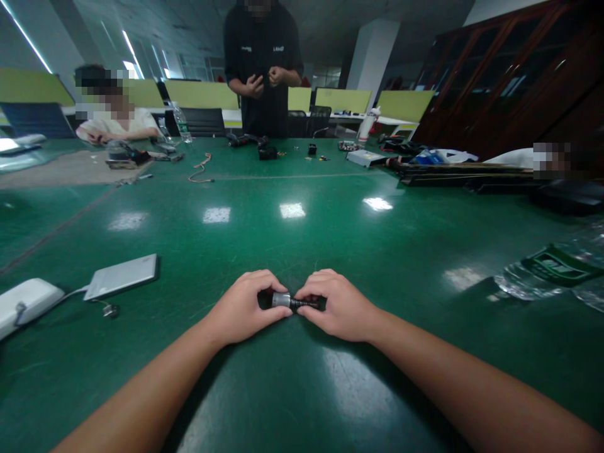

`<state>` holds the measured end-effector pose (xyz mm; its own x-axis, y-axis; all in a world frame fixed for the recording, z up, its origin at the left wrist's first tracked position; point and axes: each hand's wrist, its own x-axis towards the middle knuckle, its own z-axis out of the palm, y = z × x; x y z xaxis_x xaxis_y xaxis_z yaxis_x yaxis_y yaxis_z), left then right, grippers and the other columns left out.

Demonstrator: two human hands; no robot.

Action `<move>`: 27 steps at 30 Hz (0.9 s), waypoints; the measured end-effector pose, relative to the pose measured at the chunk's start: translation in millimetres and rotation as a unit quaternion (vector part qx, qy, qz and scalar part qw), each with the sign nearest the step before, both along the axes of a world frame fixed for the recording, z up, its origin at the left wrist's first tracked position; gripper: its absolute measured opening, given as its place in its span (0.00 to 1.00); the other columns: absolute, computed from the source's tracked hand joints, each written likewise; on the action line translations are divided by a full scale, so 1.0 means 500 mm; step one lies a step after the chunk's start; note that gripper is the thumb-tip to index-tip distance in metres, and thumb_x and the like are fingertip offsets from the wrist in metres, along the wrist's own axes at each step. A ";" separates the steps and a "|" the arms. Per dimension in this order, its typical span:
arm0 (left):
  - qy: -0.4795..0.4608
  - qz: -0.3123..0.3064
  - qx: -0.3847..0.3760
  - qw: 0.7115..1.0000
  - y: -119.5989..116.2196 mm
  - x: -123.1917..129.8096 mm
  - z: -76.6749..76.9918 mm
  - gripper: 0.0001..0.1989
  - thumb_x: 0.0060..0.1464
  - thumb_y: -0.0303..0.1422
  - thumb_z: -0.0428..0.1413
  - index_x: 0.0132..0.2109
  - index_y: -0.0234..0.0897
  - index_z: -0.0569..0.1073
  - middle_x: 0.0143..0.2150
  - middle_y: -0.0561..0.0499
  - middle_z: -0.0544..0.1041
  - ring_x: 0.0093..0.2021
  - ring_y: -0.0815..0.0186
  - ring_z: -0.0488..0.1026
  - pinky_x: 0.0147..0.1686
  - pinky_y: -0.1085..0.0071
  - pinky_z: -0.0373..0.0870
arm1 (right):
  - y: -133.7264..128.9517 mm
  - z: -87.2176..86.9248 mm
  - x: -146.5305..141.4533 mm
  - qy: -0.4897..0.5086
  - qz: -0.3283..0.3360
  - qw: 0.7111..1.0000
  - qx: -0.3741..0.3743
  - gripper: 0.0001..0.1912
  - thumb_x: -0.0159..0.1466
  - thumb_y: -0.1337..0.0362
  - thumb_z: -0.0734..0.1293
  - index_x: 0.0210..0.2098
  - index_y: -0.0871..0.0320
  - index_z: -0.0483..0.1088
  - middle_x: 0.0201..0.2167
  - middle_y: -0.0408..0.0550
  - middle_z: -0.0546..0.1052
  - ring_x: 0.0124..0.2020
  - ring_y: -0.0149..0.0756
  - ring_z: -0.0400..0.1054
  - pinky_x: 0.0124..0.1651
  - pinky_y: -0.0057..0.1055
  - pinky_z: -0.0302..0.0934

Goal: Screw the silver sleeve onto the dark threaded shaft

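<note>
A small silver cylinder [281, 299] lies sideways between my hands, low over or resting on the green table [264, 239]; I cannot tell which. My left hand [245, 308] pinches the cylinder between thumb and fingers. From its right end comes a dark, ridged shaft [296, 303], and my right hand [344, 308] closes thumb and fingertips on it. The right part of the shaft is partly covered by my fingers. Whether the two parts are joined or only touching is hard to see.
On the left are a flat white device [123, 277], a white block [28, 302] and a small metal piece [110, 310]. Plastic bottles [547, 270] lie at right. Far off are a wire [202, 168], a silver box [365, 158] and a standing person [264, 63]; others sit nearby.
</note>
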<state>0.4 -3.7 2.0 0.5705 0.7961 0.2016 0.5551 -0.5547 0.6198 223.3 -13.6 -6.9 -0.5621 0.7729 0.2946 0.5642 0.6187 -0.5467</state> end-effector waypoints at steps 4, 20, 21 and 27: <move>-0.002 0.000 -0.001 1.000 0.001 0.001 0.001 0.10 0.50 0.35 0.65 0.40 0.37 0.77 0.38 0.50 0.78 0.40 0.61 0.75 0.42 0.66 0.68 | 0.000 0.000 0.000 0.001 -0.003 1.000 0.001 0.07 0.56 0.67 0.73 0.36 0.57 0.77 0.29 0.43 0.77 0.33 0.33 0.69 0.43 0.33 0.57; -0.013 0.009 0.008 1.000 0.004 -0.003 -0.006 0.10 0.51 0.35 0.64 0.39 0.37 0.75 0.38 0.50 0.77 0.39 0.62 0.73 0.40 0.67 0.68 | 0.006 0.001 0.003 -0.007 -0.035 0.999 -0.007 0.03 0.56 0.66 0.73 0.32 0.57 0.77 0.26 0.42 0.76 0.31 0.32 0.68 0.42 0.33 0.57; -0.015 0.011 0.009 1.000 0.004 -0.003 -0.007 0.10 0.51 0.35 0.64 0.39 0.37 0.75 0.37 0.50 0.76 0.39 0.62 0.73 0.40 0.67 0.68 | 0.007 0.001 0.004 -0.008 -0.039 0.999 -0.007 0.03 0.56 0.66 0.73 0.32 0.57 0.77 0.26 0.42 0.76 0.31 0.32 0.68 0.42 0.33 0.57; -0.020 0.026 0.014 0.999 0.003 -0.002 -0.005 0.08 0.53 0.34 0.63 0.39 0.37 0.75 0.38 0.49 0.76 0.39 0.62 0.73 0.40 0.66 0.68 | 0.011 0.005 0.013 -0.017 -0.065 0.997 -0.025 0.02 0.56 0.67 0.71 0.31 0.57 0.77 0.26 0.42 0.76 0.29 0.32 0.68 0.37 0.30 0.59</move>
